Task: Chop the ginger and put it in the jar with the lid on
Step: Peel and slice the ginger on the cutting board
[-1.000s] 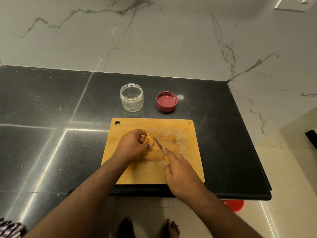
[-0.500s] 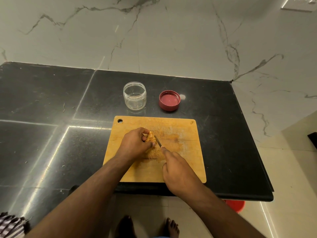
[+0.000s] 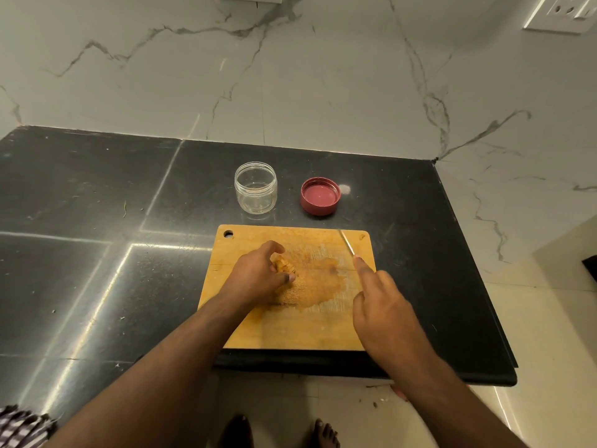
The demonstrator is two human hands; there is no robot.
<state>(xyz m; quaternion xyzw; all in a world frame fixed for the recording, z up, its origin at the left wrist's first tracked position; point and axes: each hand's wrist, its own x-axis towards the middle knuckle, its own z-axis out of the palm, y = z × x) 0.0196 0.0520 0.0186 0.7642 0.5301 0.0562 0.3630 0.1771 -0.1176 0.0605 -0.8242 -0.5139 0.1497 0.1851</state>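
On the wooden chopping board (image 3: 323,331) my left hand (image 3: 258,276) curls over the ginger (image 3: 285,266), fingers and thumb holding it down. A patch of finely chopped ginger (image 3: 310,286) spreads to its right. My right hand (image 3: 381,305) grips the knife (image 3: 347,242) near the board's right edge, forefinger laid along it, blade pointing away toward the far corner and clear of the ginger. The clear jar (image 3: 256,188) stands open behind the board. Its red lid (image 3: 320,196) lies upside down to the jar's right.
The board sits at the front edge of a black stone counter (image 3: 97,253), which ends at the right (image 3: 478,286) over a pale floor. A marble wall (image 3: 290,76) backs the counter, with a socket (image 3: 562,12) at top right. Bare feet (image 3: 281,431) show below.
My right hand has drawn the knife away from the ginger to the right side of the board, blade now pointing toward the far right corner. My left hand stays on the ginger.
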